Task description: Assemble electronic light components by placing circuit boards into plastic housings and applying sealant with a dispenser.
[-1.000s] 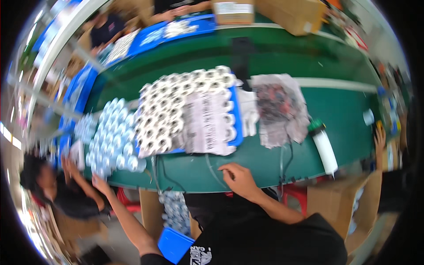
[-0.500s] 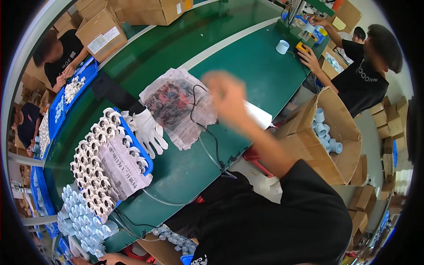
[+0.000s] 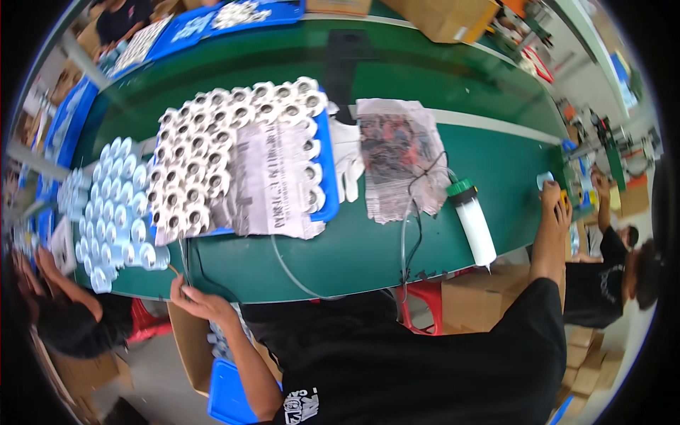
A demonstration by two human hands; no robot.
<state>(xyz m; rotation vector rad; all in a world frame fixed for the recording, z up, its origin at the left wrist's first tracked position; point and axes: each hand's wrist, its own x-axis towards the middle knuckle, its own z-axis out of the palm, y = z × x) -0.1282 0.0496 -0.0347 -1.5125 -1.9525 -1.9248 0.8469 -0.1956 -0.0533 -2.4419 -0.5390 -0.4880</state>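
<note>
My right arm stretches to the far right of the green table, where my right hand (image 3: 554, 201) has its fingertips closed at a small light blue plastic cup (image 3: 544, 178). At the table's front edge on the left, my left hand (image 3: 200, 300) is open, its fingers apart and holding nothing. Close to it lie many light blue cups (image 3: 113, 212), crowded together. Beyond them, white fan-shaped parts with dark centres (image 3: 195, 170) cover a blue tray (image 3: 324, 163), partly under a newspaper sheet (image 3: 276, 180).
A white bottle (image 3: 473, 227) with a green cap lies right of a stained newspaper (image 3: 400, 159). A white glove (image 3: 347, 159) sits beside the tray. Cables and a clear tube (image 3: 283, 262) cross the front edge. Co-workers (image 3: 598, 283) sit at right and left. Cartons (image 3: 482, 297) stand below.
The view has turned right. My right hand has moved from above the stained newspaper to the cup at far right, uncovering the bottle. My left hand has come into view.
</note>
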